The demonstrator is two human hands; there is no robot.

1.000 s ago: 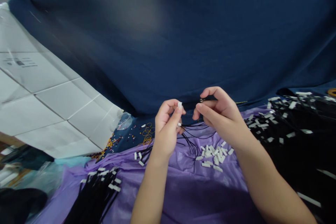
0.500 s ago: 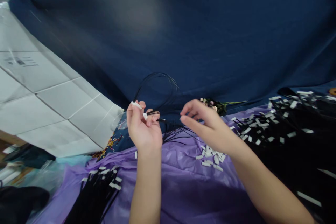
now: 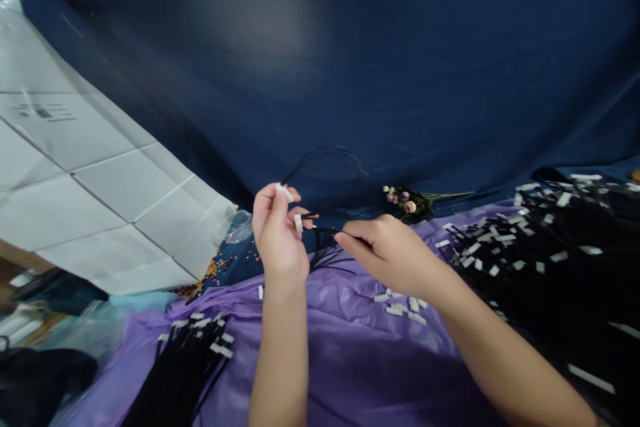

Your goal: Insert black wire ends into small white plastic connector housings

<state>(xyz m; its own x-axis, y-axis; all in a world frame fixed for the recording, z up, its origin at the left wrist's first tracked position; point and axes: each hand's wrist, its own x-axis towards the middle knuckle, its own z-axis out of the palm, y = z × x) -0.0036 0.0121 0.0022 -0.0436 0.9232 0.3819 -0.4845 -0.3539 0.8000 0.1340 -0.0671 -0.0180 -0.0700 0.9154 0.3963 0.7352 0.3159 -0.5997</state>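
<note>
Dim, soft light; lower left blurred, apparently stretched.

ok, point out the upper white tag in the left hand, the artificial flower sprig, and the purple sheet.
Upper white tag [image 3: 285, 193]: head view, its face.
Artificial flower sprig [image 3: 410, 207]: head view, cream bloom.
Purple sheet [image 3: 370, 360]: head view, bare front part.

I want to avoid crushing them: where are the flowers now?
In the head view, the flowers lie right of centre, just beyond the right hand.

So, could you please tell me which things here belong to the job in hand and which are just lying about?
Apparently the job: black cords, white tags, tagged black bundles.
Apparently just lying about: flowers, bead-like bits, clear plastic container.
</note>
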